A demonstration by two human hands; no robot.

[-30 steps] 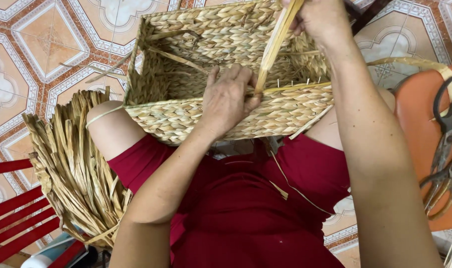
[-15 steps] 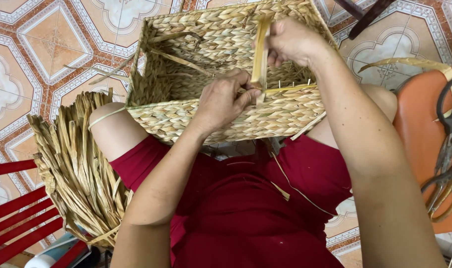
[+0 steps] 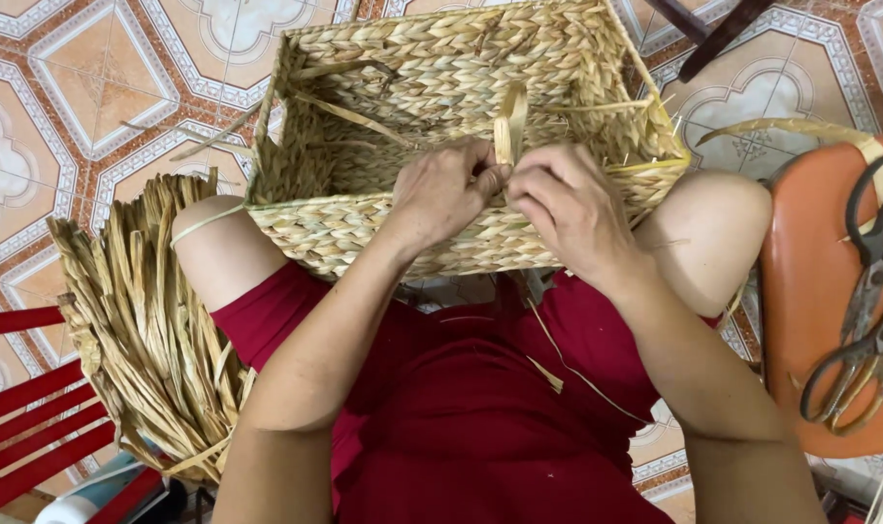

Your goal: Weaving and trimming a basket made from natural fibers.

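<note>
From the head camera, the left hand (image 3: 448,191) and right hand (image 3: 568,207) are meeting at the near rim of the woven basket (image 3: 441,116) resting on the knees, both pinching a flat straw strand (image 3: 509,121) sticking up between them. Scissors (image 3: 864,311) are lying well right of the right hand, a straw bundle (image 3: 146,320) left of the left arm.

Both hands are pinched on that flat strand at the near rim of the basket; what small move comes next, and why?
Probably pull the strand down snug. It stands looped above the basket rim, pinched between left hand and right hand, so the loop looks slack and not yet seated in the weave.
</note>
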